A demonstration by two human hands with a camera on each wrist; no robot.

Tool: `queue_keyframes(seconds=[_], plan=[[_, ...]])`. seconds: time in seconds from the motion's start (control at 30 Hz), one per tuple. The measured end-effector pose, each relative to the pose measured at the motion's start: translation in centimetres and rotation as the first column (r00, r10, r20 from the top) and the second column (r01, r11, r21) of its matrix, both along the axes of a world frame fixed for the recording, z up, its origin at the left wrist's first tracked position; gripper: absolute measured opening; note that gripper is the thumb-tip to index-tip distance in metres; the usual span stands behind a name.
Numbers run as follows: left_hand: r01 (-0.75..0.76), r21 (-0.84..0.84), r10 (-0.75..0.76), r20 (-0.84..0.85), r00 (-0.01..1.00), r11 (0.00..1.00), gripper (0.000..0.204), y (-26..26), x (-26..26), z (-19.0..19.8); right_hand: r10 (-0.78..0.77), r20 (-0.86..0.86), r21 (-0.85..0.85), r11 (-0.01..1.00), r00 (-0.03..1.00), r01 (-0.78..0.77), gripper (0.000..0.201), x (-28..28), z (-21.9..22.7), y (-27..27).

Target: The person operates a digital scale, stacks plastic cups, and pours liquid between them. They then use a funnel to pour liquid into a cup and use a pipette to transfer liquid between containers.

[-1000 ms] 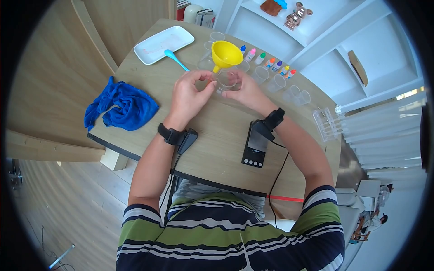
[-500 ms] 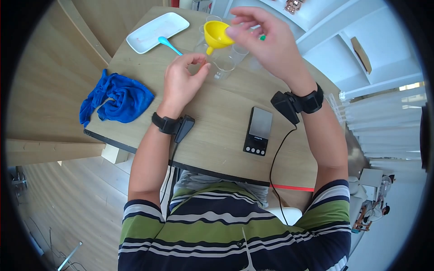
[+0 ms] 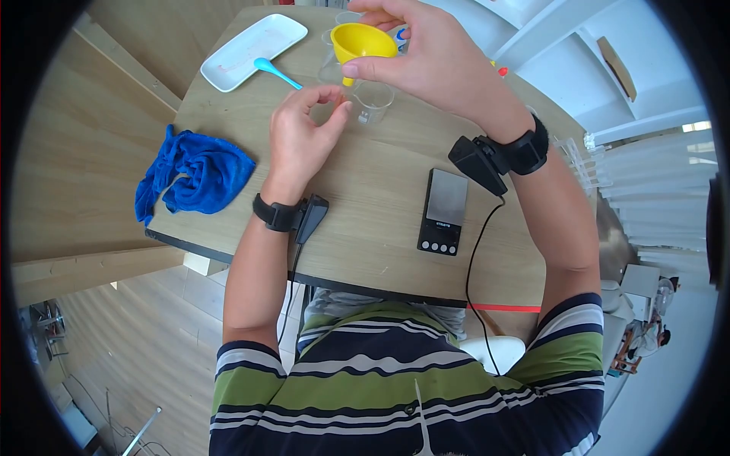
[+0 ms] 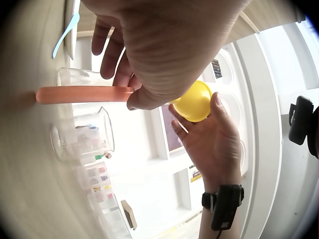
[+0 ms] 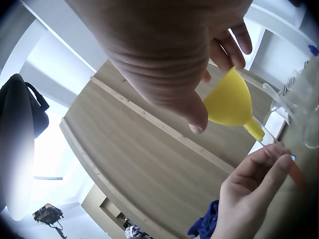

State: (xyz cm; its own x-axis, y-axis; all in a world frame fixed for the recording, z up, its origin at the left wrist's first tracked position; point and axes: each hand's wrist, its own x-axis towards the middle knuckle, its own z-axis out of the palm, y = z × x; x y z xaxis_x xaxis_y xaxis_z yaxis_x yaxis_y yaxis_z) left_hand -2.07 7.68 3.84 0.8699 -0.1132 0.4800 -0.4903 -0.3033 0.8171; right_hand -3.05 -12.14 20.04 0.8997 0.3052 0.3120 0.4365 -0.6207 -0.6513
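My left hand (image 3: 308, 129) pinches the top of a slim orange test tube (image 4: 84, 94), whose rounded lower end stands at the tabletop in the left wrist view. Thumb and fingers of my right hand (image 3: 449, 68) grip a yellow funnel (image 5: 230, 102) around its cone. The funnel's spout points down, close over my left fingertips and slightly apart from them in the right wrist view. Just right of the left hand a clear glass beaker (image 3: 375, 97) stands on the table. From above, the left fingers hide most of the tube.
A white tray (image 3: 228, 72) with a light blue spoon (image 3: 277, 72) beside it lies at the back left. Nearer are a blue cloth (image 3: 201, 182) and a black scale (image 3: 443, 209). Clear cups (image 4: 94, 174) stand behind the beaker; a clear rack (image 3: 582, 163) is far right.
My right hand has left the beaker's side, moved up and taken hold of the funnel by its cone. The left hand keeps its pinch. The head view has shifted a little.
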Motion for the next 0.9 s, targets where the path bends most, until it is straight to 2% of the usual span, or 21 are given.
queue_keyframes(seconds=[0.13,0.2,0.23,0.3,0.33,0.4,0.5,0.63,0.7,0.83,0.9], plan=[[0.011,0.001,-0.011,-0.040,0.999,1.000,0.022,0.0,0.0,-0.1,0.011,0.001,0.005,1.000,1.000,-0.011,0.073,-0.1,0.2,-0.2],[0.020,0.083,-0.026,0.063,0.998,0.996,0.025,0.2,0.2,-0.3,-0.016,0.010,0.095,0.995,1.000,0.015,0.072,-0.8,0.9,0.0],[0.018,0.083,-0.023,0.061,0.998,0.996,0.025,0.3,0.3,-0.4,-0.014,0.008,0.094,0.996,1.000,0.013,0.072,-0.4,0.6,-0.4],[-0.009,0.105,-0.002,0.105,0.994,0.994,0.025,0.3,0.3,-0.4,0.034,0.228,0.181,0.980,0.973,-0.077,0.072,0.5,0.1,-1.2],[-0.019,0.100,0.009,0.099,0.995,0.995,0.025,0.4,0.3,-0.3,0.045,0.222,0.177,0.980,0.974,-0.086,0.072,0.1,0.1,-1.8],[0.012,0.033,-0.012,-0.006,1.000,0.999,0.025,0.4,0.3,-0.3,-0.175,0.232,0.076,0.984,0.957,0.162,0.075,-1.3,1.1,-1.9],[-0.044,-0.061,0.041,-0.053,0.998,0.997,0.026,0.7,0.9,-0.6,-0.192,0.160,0.091,0.980,0.968,0.179,0.066,-0.4,-2.2,-3.3],[-0.093,-0.076,0.087,-0.076,0.993,0.993,0.026,1.2,1.2,-0.4,-0.158,0.201,0.018,0.987,0.967,0.157,0.067,0.0,-6.7,-3.3],[-0.082,-0.089,0.074,-0.087,0.993,0.993,0.026,1.2,1.1,-0.2,-0.166,0.189,-0.125,0.974,0.968,0.191,0.069,0.1,-8.1,-3.1],[-0.088,-0.094,0.083,-0.055,0.995,0.992,0.026,1.4,1.1,0.0,-0.140,0.168,-0.159,0.973,0.976,0.167,0.069,0.1,-10.3,-2.5],[-0.095,-0.108,0.082,-0.121,0.989,0.990,0.026,1.5,1.0,0.2,-0.078,0.181,-0.177,0.978,0.980,0.111,0.067,-0.1,-10.9,-2.3]])
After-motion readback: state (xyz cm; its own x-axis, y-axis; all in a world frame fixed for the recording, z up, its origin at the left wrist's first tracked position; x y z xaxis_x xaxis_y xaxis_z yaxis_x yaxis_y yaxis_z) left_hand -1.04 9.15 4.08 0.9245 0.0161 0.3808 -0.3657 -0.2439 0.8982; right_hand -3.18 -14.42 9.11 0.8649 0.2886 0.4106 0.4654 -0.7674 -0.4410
